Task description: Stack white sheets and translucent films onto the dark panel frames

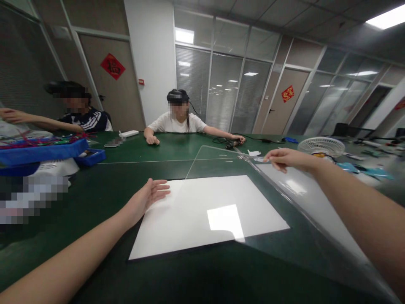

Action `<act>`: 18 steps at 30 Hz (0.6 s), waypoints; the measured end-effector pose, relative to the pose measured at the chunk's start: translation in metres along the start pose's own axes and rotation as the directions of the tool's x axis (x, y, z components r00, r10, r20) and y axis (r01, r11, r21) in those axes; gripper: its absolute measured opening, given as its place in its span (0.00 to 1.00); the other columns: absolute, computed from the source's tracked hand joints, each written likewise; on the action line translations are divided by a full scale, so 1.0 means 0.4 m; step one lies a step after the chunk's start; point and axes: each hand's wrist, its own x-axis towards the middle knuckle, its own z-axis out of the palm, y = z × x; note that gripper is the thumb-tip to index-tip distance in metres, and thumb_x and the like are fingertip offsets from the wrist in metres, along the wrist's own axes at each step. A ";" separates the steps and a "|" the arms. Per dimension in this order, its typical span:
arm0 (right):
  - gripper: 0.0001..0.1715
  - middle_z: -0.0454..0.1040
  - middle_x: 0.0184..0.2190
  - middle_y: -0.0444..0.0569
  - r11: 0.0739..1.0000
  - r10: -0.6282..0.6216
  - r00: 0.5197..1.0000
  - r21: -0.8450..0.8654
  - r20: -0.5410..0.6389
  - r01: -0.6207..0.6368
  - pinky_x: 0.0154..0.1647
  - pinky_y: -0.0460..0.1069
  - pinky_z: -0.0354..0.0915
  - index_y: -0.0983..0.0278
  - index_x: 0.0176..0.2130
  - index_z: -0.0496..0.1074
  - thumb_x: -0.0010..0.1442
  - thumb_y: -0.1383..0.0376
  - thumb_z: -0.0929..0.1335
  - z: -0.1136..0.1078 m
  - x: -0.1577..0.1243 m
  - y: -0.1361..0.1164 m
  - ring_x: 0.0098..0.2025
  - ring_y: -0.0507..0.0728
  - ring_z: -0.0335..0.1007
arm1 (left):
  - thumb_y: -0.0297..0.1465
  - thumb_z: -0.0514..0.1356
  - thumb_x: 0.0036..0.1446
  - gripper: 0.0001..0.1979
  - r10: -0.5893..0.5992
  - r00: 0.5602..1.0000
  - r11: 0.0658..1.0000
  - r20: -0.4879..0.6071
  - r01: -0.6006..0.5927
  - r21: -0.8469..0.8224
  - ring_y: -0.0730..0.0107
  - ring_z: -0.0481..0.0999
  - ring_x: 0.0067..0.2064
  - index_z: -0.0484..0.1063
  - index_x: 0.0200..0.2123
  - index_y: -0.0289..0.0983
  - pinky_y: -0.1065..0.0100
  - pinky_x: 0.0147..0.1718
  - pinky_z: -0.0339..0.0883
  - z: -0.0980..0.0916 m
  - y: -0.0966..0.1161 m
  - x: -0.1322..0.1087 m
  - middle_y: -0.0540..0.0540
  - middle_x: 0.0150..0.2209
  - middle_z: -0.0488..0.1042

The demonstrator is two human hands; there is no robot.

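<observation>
A blank white sheet of paper lies flat on the green table, partly under a clear plastic sheet that reflects the ceiling light. My left hand rests at the paper's left edge, its fingers stretched out and holding nothing. At the far right corner of the plastic, my right hand has thumb and fingers pinched together on what looks like its edge. Exactly what lies between the fingertips is hard to see. Beneath my right forearm, a second white sheet shows, partly covered.
Across the green table sits a person in a white shirt, one hand by a dark cable bundle. Another person is at far left, behind blue trays. A white fan stands at right.
</observation>
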 end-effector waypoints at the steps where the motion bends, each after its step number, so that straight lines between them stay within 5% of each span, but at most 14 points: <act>1: 0.27 0.67 0.19 0.42 0.999 -0.039 0.995 0.000 0.093 0.039 0.24 0.45 0.59 0.68 0.48 0.72 0.62 0.50 0.63 0.047 0.028 -0.027 0.19 0.48 0.61 | 0.49 0.35 0.64 0.31 -0.060 0.995 0.987 0.078 0.071 -0.142 0.55 0.76 0.51 0.64 0.52 0.34 0.53 0.52 0.67 0.018 0.014 -0.011 0.33 0.53 0.73; 4: 0.23 0.68 0.20 0.42 0.990 -0.112 0.966 -0.057 0.231 0.128 0.23 0.45 0.59 0.67 0.45 0.70 0.63 0.52 0.62 0.157 0.105 -0.108 0.19 0.49 0.62 | 0.48 0.43 0.64 0.24 -0.158 0.975 0.941 0.158 0.197 -0.275 0.58 0.81 0.38 0.62 0.51 0.37 0.55 0.40 0.73 0.052 0.032 -0.038 0.37 0.41 0.79; 8: 0.19 0.71 0.26 0.45 0.960 -0.155 0.978 -0.212 0.141 0.183 0.28 0.46 0.63 0.65 0.45 0.70 0.64 0.56 0.60 0.231 0.171 -0.177 0.22 0.49 0.65 | 0.38 0.50 0.64 0.09 -0.142 0.984 0.961 -0.109 0.111 -0.252 0.71 0.75 0.22 0.62 0.40 0.39 0.73 0.20 0.65 0.041 0.008 -0.039 0.50 0.23 0.75; 10: 0.18 0.74 0.35 0.49 0.925 -0.215 0.976 -0.312 0.032 0.214 0.36 0.49 0.66 0.64 0.47 0.70 0.63 0.57 0.61 0.244 0.184 -0.174 0.31 0.53 0.70 | 0.36 0.50 0.64 0.07 -0.116 0.981 0.964 -0.155 0.074 -0.255 0.72 0.74 0.20 0.61 0.36 0.39 0.77 0.17 0.60 0.026 -0.009 -0.030 0.51 0.20 0.73; 14: 0.21 0.71 0.50 0.57 0.904 -0.307 0.912 -0.382 -0.274 0.189 0.52 0.55 0.63 0.64 0.50 0.70 0.60 0.57 0.63 0.233 0.168 -0.079 0.50 0.61 0.68 | 0.32 0.48 0.65 0.06 -0.158 0.965 0.955 -0.208 0.096 -0.280 0.73 0.74 0.18 0.60 0.34 0.39 0.78 0.15 0.59 0.008 -0.025 -0.022 0.52 0.18 0.72; 18: 0.23 0.70 0.52 0.56 0.994 -0.073 0.791 -0.112 -0.607 0.006 0.53 0.59 0.64 0.61 0.50 0.69 0.57 0.54 0.65 0.202 0.100 0.092 0.54 0.64 0.66 | 0.28 0.47 0.65 0.07 -0.175 0.948 0.941 -0.266 0.082 -0.327 0.74 0.73 0.18 0.61 0.34 0.38 0.78 0.15 0.59 0.000 -0.025 -0.020 0.51 0.18 0.72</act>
